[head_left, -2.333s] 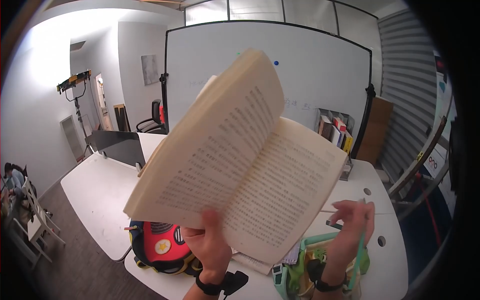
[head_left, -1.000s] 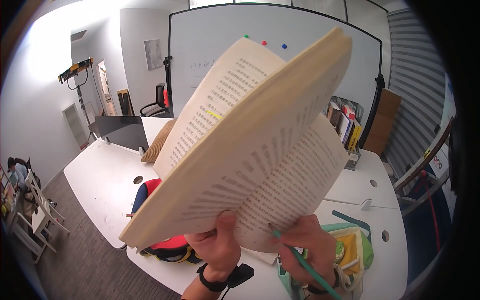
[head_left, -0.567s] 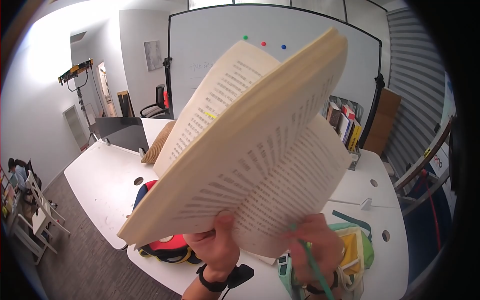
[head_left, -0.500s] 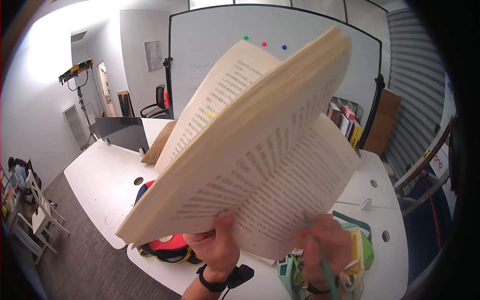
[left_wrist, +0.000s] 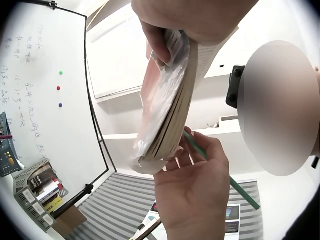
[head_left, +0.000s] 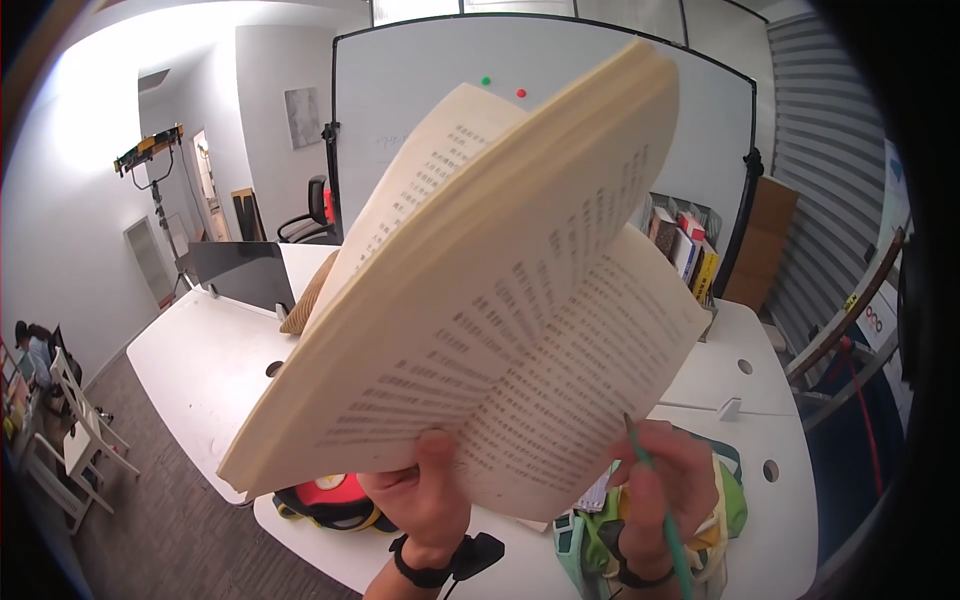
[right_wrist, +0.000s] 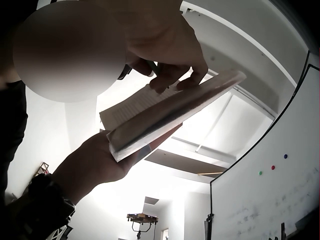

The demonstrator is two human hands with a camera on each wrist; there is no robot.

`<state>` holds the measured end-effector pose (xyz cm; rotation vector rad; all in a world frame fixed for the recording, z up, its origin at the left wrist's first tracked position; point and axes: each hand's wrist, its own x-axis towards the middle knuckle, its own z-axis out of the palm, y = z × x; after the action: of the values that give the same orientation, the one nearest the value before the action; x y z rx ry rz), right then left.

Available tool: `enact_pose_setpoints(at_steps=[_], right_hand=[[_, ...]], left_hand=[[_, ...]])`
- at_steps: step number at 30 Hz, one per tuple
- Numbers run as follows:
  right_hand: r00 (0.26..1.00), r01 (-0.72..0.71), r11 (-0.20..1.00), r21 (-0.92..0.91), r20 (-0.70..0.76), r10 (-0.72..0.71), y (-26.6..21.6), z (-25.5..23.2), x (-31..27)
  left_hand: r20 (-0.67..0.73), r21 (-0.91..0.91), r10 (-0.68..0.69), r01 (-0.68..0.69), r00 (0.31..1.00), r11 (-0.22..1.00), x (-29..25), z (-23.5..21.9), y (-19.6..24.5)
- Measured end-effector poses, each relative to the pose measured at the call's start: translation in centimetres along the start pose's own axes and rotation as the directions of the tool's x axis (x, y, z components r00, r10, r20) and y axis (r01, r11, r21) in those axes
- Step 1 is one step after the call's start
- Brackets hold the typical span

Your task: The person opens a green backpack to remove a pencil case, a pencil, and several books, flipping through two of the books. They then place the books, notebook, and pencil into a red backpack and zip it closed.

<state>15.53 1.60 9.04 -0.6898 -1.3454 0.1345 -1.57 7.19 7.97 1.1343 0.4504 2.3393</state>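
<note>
In the head view my left hand point(head_left: 425, 500) grips an open paperback book point(head_left: 585, 370) at the bottom of its spine, thumb pressed on the printed pages. Its thick left block of leaves stands tilted toward me. A green pencil point(head_left: 674, 550) is pinched in my right hand point(head_left: 655, 485), its tip right at the lower outer edge of the right page. The left wrist view shows the book's glossy cover point(left_wrist: 162, 102) from outside, with the left fingers curled over it. Seen from the right wrist, the right fingers point(right_wrist: 172, 75) lie close over the page.
Below the book, a red and black bag point(head_left: 335, 500) and a green and yellow bag point(head_left: 730, 490) lie on the white table point(head_left: 200, 370). Farther off stand a book rack point(head_left: 685, 245), a dark divider panel point(head_left: 240, 272) and a whiteboard point(head_left: 700, 120). A person sits far left.
My right hand has come in from beside the book to the right page with the pencil, then shifted right to the page's edge. The left hand keeps its grip while the book has tilted.
</note>
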Motion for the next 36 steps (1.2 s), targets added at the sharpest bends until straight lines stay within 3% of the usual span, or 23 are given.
enact_pose_setpoints(at_steps=[8,11,14,15,17,18,22,23,25,28,31,32,34,35,36], right_hand=[[1.000,-0.016,1.000,-0.009,-0.017,0.016,-0.6,-0.3,0.2],[0.995,-0.076,0.997,-0.013,-0.063,0.075,-1.5,-0.7,0.7],[0.976,-0.073,0.994,-0.076,-0.208,0.056,-1.5,-1.5,1.0],[0.959,-0.084,0.990,-0.116,-0.280,0.048,-1.8,-1.2,1.6],[0.950,-0.157,0.982,-0.102,-0.287,0.122,-1.4,-2.1,2.3],[0.962,-0.095,0.991,-0.094,-0.264,0.067,-0.1,-2.7,2.8],[0.959,-0.251,0.964,0.091,-0.109,0.260,2.5,-2.4,3.4],[0.955,-0.283,0.953,0.107,-0.054,0.290,2.9,-2.2,3.4],[0.948,-0.319,0.942,0.104,0.043,0.316,2.9,-1.8,3.1],[0.944,-0.310,0.949,0.062,0.138,0.299,2.5,-1.2,2.8],[0.869,-0.368,0.929,-0.050,0.337,0.362,1.5,-1.6,2.5],[0.793,-0.495,0.869,0.011,0.413,0.447,0.6,-1.5,2.4],[0.618,-0.486,0.863,-0.136,0.645,0.450,-1.0,-1.8,2.1],[0.502,-0.463,0.862,-0.209,0.739,0.449,-1.5,-2.0,2.2],[0.370,-0.325,0.904,-0.279,0.842,0.393,-1.7,-1.9,2.4]], left_hand=[[-0.005,0.043,-0.009,0.009,1.000,0.999,0.1,-0.1,0.3],[0.026,0.113,-0.041,0.037,0.999,0.993,-0.4,-1.0,0.0],[0.062,0.173,-0.134,0.122,0.989,0.977,-1.7,-2.9,1.9],[0.070,0.276,-0.158,0.133,0.985,0.952,-2.7,-4.5,2.6],[0.100,0.462,-0.210,0.141,0.973,0.876,-5.0,-8.5,3.6],[0.079,0.538,-0.245,0.166,0.966,0.827,-6.1,-9.9,4.0],[0.030,0.655,-0.412,0.293,0.911,0.696,-11.7,-16.8,4.4],[0.073,0.812,-0.467,0.219,0.881,0.542,-12.4,-17.6,5.0],[-0.013,0.901,-0.631,0.283,0.776,0.330,-12.9,-18.8,6.0],[0.166,0.956,-0.594,0.020,0.787,0.294,-13.1,-20.4,6.1],[0.159,0.921,-0.568,0.086,0.807,0.380,-13.6,-20.9,5.4],[0.103,0.937,-0.603,0.126,0.791,0.325,-14.0,-21.8,5.3],[-0.008,0.954,-0.664,0.204,0.747,0.218,-14.5,-23.5,5.2],[-0.010,0.934,-0.616,0.228,0.788,0.277,-14.8,-23.6,4.8],[-0.019,0.909,-0.563,0.249,0.826,0.335,-15.2,-23.6,4.2]])
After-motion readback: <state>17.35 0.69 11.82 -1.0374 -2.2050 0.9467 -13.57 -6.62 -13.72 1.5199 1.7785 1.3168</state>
